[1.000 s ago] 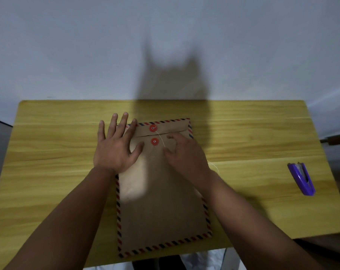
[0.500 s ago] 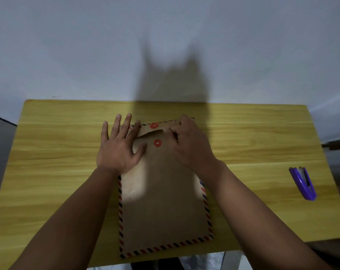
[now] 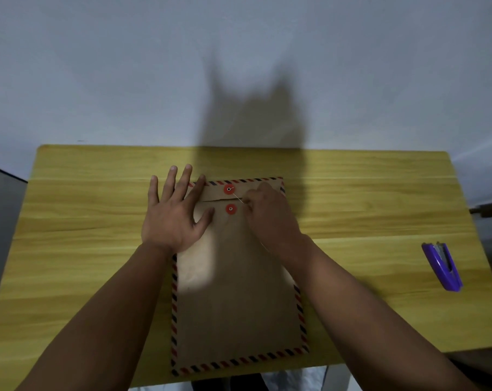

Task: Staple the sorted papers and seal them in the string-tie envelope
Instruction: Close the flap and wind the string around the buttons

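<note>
One envelope (image 3: 236, 292) flat mid-table (image 3: 84, 193), reaching near edge; flap folded down. Two red discs (image 3: 229, 189). One string (image 3: 238, 197) from upper disc, pinched by right hand (image 3: 270, 215). Left hand (image 3: 173, 213) flat, fingers spread, pressing envelope's far-left corner. One purple stapler (image 3: 443, 268) near right edge.

Envelope (image 3: 233, 292): brown kraft paper, matt, smooth, printed red-and-dark stripes along the border. Two closure discs, upper (image 3: 229, 189) and lower (image 3: 230, 208): red, flat, look like card or fibre, each with a small metal eyelet at centre. String (image 3: 238, 197): thin, pale thread. Table (image 3: 366, 198): yellow wood-grain top, smooth, slight sheen, likely laminate. Stapler (image 3: 443, 267): glossy purple plastic shell, grey metal inside. Wall (image 3: 126, 66): plain, matt, pale grey
</note>
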